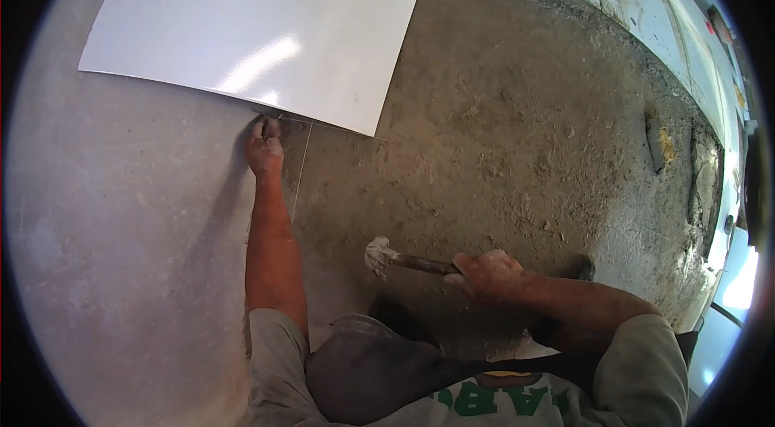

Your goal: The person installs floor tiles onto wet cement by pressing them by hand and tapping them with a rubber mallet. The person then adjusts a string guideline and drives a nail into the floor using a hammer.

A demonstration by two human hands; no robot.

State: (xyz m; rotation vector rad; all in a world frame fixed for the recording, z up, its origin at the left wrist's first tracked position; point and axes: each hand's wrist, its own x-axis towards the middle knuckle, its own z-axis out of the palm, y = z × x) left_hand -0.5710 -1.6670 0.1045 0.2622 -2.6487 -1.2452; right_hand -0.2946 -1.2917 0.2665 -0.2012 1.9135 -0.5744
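A large glossy white tile (266,15) lies at the upper left, its front edge slanting down to a corner near the middle. At that front edge is my left hand (265,146), its fingers pressed together around something thin and dark that I cannot make out. My right hand (487,275) is closed round the dark handle of a hammer (416,263). The hammer's head, crusted with pale material, points left and is held over the floor, apart from the tile. A thin string (302,173) runs from the tile's edge toward me, just right of my left forearm.
Rough brown mortar-like ground (500,104) spreads right of the tile. Smooth grey floor (121,225) lies on the left. White panels (638,7) with brown smears border the upper right. A yellowish patch (667,144) sits in the ground near the right edge.
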